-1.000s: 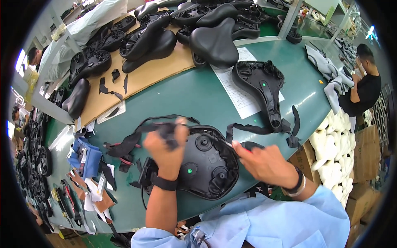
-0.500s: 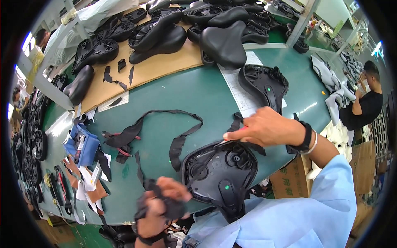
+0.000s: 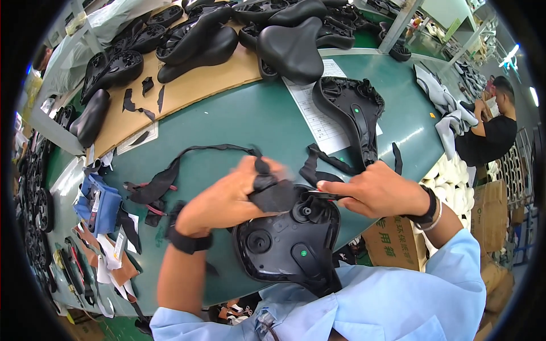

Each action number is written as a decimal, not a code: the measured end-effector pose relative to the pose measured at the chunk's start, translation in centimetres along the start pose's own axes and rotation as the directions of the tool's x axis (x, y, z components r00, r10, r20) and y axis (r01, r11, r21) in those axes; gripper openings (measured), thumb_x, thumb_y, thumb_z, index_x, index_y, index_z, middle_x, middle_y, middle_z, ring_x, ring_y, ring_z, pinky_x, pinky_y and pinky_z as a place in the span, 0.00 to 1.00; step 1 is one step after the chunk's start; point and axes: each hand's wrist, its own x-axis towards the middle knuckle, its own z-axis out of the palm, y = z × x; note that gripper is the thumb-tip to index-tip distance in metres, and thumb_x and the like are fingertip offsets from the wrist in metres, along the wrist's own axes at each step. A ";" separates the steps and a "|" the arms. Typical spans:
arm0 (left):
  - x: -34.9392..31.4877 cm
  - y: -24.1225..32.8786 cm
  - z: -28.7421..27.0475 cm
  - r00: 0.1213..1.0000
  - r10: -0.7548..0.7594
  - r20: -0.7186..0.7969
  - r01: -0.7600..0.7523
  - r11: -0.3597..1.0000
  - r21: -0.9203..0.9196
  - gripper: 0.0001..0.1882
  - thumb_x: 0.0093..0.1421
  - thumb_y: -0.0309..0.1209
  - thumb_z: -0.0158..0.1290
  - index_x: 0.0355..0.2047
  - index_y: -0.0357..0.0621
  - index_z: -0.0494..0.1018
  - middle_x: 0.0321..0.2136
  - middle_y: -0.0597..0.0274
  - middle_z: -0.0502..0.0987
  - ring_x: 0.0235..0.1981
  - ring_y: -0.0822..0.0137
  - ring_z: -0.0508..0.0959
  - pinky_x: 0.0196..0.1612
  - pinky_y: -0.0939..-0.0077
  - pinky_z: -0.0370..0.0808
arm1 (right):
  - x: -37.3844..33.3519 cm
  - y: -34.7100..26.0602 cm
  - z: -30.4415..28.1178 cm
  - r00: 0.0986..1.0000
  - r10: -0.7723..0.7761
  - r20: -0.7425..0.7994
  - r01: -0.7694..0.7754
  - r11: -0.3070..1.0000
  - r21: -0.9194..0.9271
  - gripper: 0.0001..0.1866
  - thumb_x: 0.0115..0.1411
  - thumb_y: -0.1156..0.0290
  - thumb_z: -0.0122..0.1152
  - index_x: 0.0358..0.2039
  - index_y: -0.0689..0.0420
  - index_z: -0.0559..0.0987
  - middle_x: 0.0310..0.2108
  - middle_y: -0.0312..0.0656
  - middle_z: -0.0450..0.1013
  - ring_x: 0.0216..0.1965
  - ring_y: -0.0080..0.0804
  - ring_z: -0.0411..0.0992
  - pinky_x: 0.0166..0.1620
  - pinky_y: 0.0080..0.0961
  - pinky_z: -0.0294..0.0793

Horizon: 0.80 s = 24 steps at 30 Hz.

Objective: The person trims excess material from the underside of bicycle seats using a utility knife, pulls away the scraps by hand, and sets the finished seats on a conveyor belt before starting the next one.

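Note:
An upturned black bicycle saddle (image 3: 278,258) lies at the table's near edge, its hollow underside facing up. My left hand (image 3: 230,196) is above the saddle's far left rim, closed around a crumpled black strip of cover material (image 3: 274,196); motion blurs its fingertips. At the far right rim my right hand (image 3: 372,190) is closed on a slim pointed tool (image 3: 328,195) with a little red on it. Most of the tool is hidden by the fingers. Loose black strips (image 3: 318,165) lie just beyond the tool.
Another upturned saddle (image 3: 352,108) rests on a printed sheet (image 3: 313,111). Saddles (image 3: 293,48) are piled at the back on cardboard (image 3: 187,91). Left are a blue bin (image 3: 105,202), red-handled tool (image 3: 151,193) and scraps (image 3: 119,261). A person (image 3: 492,128) works at right.
My left hand has risen from the near left edge to the saddle's far rim, bringing the black strip along. My right hand stays near the far right rim. The view has shifted slightly.

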 end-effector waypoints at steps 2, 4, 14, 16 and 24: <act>1.5 0.6 1.1 0.982 0.116 -0.149 -0.173 0.874 -0.455 0.18 0.56 0.39 0.57 0.27 0.32 0.72 0.27 0.60 0.73 0.29 0.62 0.71 0.32 0.70 0.67 | 0.6 -0.4 0.1 0.997 -0.053 0.054 0.055 0.998 -0.031 0.29 0.55 0.64 0.58 0.59 0.45 0.64 0.13 0.37 0.66 0.14 0.37 0.68 0.16 0.33 0.59; 2.4 0.8 0.9 0.867 -0.432 -0.250 -0.002 0.497 -0.868 0.11 0.61 0.34 0.52 0.31 0.37 0.71 0.24 0.67 0.70 0.21 0.71 0.70 0.24 0.75 0.66 | -0.8 -1.3 0.6 0.999 0.006 0.044 -0.004 0.999 -0.038 0.29 0.56 0.65 0.58 0.59 0.45 0.64 0.13 0.37 0.66 0.14 0.37 0.68 0.16 0.33 0.59; -3.4 5.4 -6.7 -0.027 0.129 -0.991 0.155 0.980 0.123 0.09 0.59 0.32 0.51 0.31 0.37 0.73 0.27 0.52 0.74 0.27 0.61 0.73 0.32 0.72 0.67 | -7.4 -9.2 4.8 0.889 0.457 0.035 -0.442 0.835 0.329 0.30 0.60 0.61 0.55 0.61 0.55 0.62 0.27 0.45 0.76 0.18 0.45 0.71 0.21 0.37 0.64; -2.7 5.6 -5.2 0.379 0.114 -0.918 0.525 0.791 0.314 0.17 0.56 0.38 0.55 0.37 0.33 0.72 0.32 0.46 0.75 0.32 0.51 0.74 0.38 0.63 0.69 | -6.2 -7.8 3.1 0.889 0.449 0.093 -0.457 0.854 0.249 0.30 0.60 0.60 0.56 0.61 0.52 0.62 0.28 0.45 0.76 0.19 0.45 0.71 0.21 0.37 0.64; -1.4 6.1 5.6 0.767 -0.527 -0.365 0.624 0.745 0.234 0.27 0.52 0.53 0.57 0.20 0.37 0.75 0.21 0.50 0.76 0.28 0.52 0.76 0.30 0.63 0.70 | -4.7 -3.9 1.3 0.883 0.387 -0.264 -0.282 0.890 0.358 0.24 0.56 0.67 0.60 0.55 0.54 0.71 0.34 0.45 0.77 0.21 0.44 0.73 0.25 0.30 0.71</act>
